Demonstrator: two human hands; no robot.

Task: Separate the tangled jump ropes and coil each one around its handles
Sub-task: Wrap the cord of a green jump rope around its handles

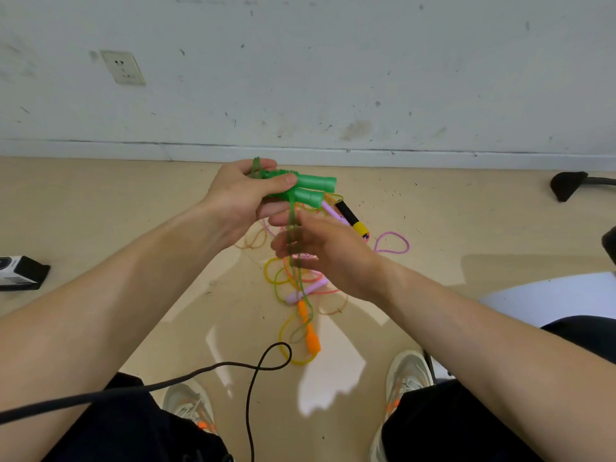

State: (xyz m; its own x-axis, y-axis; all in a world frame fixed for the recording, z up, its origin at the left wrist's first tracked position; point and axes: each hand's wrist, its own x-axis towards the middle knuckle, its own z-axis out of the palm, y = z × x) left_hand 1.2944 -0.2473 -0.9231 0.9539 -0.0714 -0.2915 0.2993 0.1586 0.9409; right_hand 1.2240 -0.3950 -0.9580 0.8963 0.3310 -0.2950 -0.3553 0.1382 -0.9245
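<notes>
My left hand point(243, 198) grips the two green handles point(313, 188) side by side, thumb across them, with green rope wound near their left ends. The green rope point(295, 248) hangs down from the handles and passes my right hand point(320, 248), whose fingers curl loosely round it; motion blur hides the exact hold. On the floor below lies a tangle of yellow, pink and orange ropes point(290, 281), with pink handles point(305, 293), orange handles point(310, 331) and a black-and-yellow handle point(351, 218).
A black cable point(253, 371) loops over the floor between my shoes point(190, 405). A black-and-white box point(20, 271) lies at the left, a dark chair foot point(566, 185) at the right, and the wall and skirting stand close behind.
</notes>
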